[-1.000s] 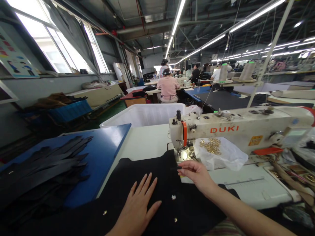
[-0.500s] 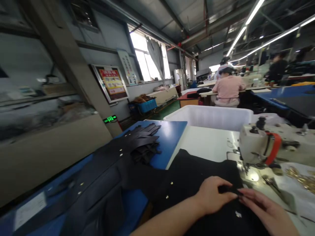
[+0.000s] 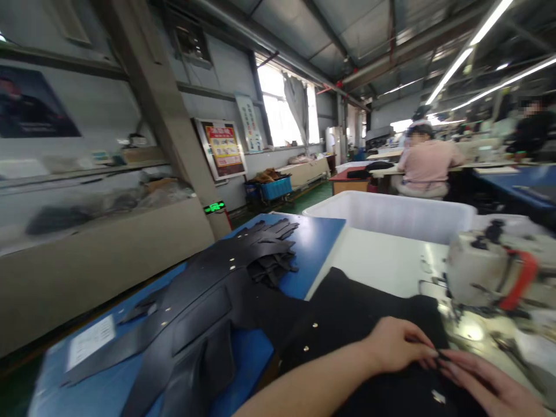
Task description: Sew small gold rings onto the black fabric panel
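Observation:
A black fabric piece [image 3: 347, 313] with small metal snaps lies over the white sewing table, in front of the sewing machine [image 3: 475, 272]. My left hand [image 3: 397, 344] pinches a small dark part at the fabric's right side. Close against its fingertips, my right hand [image 3: 478, 376] grips the same dark part. What exactly they pinch is mostly hidden by the fingers. More black pieces with snaps [image 3: 208, 295] are stacked on the blue table [image 3: 321, 229] to the left.
A white plastic bin [image 3: 391, 211] stands behind the sewing table. The machine's lamp is lit at the right. A white paper label [image 3: 91, 341] lies at the blue table's left. Farther back, a person in pink [image 3: 430, 162] sits at another table.
The view has turned left, so the scene sits farther right. The fingertips of my two hands are closer together on the dark part.

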Demonstrator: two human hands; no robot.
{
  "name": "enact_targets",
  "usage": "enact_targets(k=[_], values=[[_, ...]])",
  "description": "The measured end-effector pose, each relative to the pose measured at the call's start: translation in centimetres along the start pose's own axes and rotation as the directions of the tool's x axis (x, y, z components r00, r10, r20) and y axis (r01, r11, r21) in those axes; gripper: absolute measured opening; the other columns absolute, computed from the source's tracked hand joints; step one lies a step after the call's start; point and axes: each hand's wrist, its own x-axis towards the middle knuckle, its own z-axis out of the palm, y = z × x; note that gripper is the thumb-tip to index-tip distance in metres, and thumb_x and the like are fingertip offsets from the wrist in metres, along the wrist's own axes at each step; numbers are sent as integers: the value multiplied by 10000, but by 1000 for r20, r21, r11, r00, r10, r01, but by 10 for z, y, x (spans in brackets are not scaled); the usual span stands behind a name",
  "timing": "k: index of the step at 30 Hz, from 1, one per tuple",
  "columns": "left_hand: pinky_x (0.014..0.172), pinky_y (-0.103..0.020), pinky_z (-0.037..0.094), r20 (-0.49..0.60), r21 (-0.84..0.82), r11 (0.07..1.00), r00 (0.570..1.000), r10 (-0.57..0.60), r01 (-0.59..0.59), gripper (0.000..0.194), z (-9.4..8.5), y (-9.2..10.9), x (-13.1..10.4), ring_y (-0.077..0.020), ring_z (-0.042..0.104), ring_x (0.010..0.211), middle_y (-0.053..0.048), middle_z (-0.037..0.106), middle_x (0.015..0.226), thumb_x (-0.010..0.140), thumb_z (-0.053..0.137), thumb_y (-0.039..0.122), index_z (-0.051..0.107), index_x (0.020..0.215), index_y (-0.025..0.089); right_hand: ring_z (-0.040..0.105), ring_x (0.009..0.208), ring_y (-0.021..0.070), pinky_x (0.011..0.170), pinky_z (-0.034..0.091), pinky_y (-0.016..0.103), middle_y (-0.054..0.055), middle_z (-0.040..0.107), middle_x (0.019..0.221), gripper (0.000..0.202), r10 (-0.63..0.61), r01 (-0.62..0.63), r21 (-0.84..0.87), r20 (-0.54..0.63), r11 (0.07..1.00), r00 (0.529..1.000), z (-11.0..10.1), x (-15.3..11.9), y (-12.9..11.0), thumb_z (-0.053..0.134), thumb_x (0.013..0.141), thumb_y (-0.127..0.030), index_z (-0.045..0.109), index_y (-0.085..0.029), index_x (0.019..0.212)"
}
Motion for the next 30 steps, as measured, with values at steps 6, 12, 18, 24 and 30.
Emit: enact_targets(k=[6,12,18,24,30], values=[[591,-283,468,14,138,982,992,129,-130,344,-28,30,33,-136,558,530,-9,614,586,611,689,463,541,690,162,668,819,217,813,532,353,82,700,890,333,71,-70,286,8,956,997,13,-11,-60,575,749,-406,638,-184,989],[615,-290,440,-12,328,927,980,198,-183,311,-34,26,52,-152,554,560,7,625,627,689,588,491,539,729,186,630,812,167,771,503,290,49,688,877,188,-67,68,10,-97,998,993,-26,-18,-69,517,819,-252,678,-190,893],[671,-319,457,17,443,880,983,182,-171,399,-34,22,53,-198,594,634,-16,665,683,682,557,587,554,774,199,618,889,153,787,478,255,62,674,1011,257,-54,-130,-570,-295,811,954,-133,21,-55,419,892,-196,642,-170,1018],[691,-337,463,24,482,862,986,166,-157,464,-31,23,55,-212,601,641,-24,674,697,665,538,647,564,796,202,602,931,196,819,428,280,77,677,966,196,-1,-66,-778,-85,625,996,-151,67,-41,499,835,-158,676,-172,918],[667,-326,467,5,459,878,989,150,-136,473,-21,30,47,-210,593,632,-19,670,677,629,554,658,570,767,207,607,919,227,763,421,287,124,672,958,205,97,40,-878,98,477,990,-134,88,-43,484,842,-157,686,-129,860]])
